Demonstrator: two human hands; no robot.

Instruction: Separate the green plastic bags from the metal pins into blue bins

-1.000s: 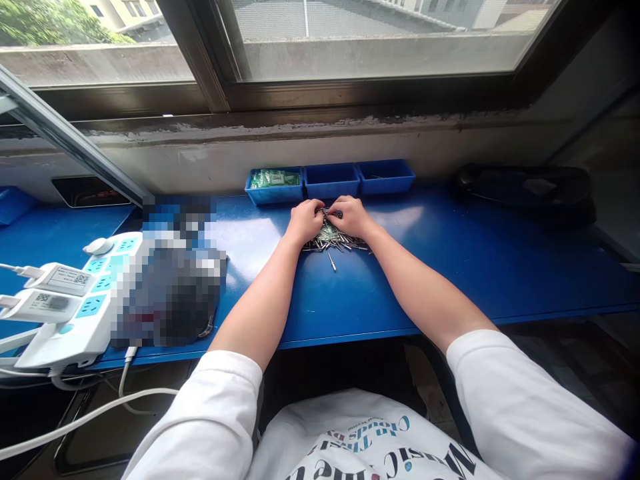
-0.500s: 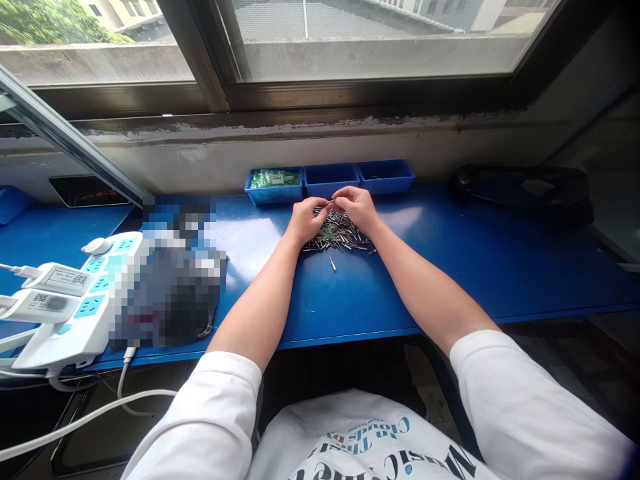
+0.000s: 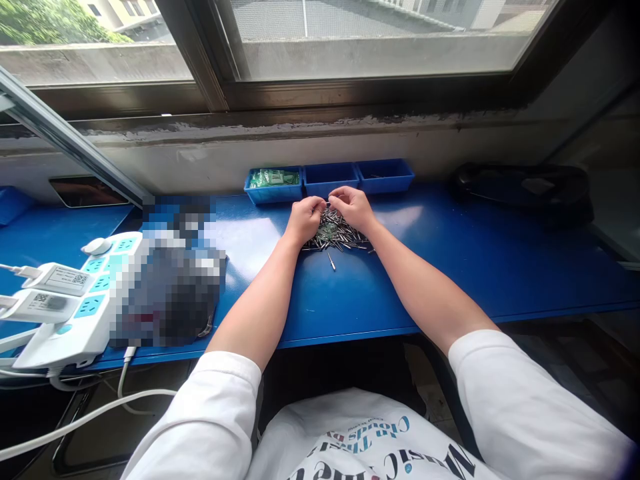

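Over the far side of a pile of thin metal pins (image 3: 340,235), my left hand (image 3: 304,220) and my right hand (image 3: 354,208) work close together. The fingers of each are drawn into a pinch, and the fingertips of the two nearly meet. Whatever they hold is too small and too hidden to make out. Some green pieces (image 3: 327,231) lie among the pins. One loose pin (image 3: 331,261) rests apart, just in front of the pile.
Three blue bins stand behind my hands: the left bin (image 3: 275,195) holds green circuit boards, the right bin (image 3: 387,185) a few thin dark pieces, beside the middle bin (image 3: 331,185). A white power strip (image 3: 75,307) lies left. A black bag (image 3: 525,193) sits at right.
The thin metal piece that showed between my fingertips is no longer visible. My fingertips have shifted slightly, with a small gap between the hands. The pile looks the same.
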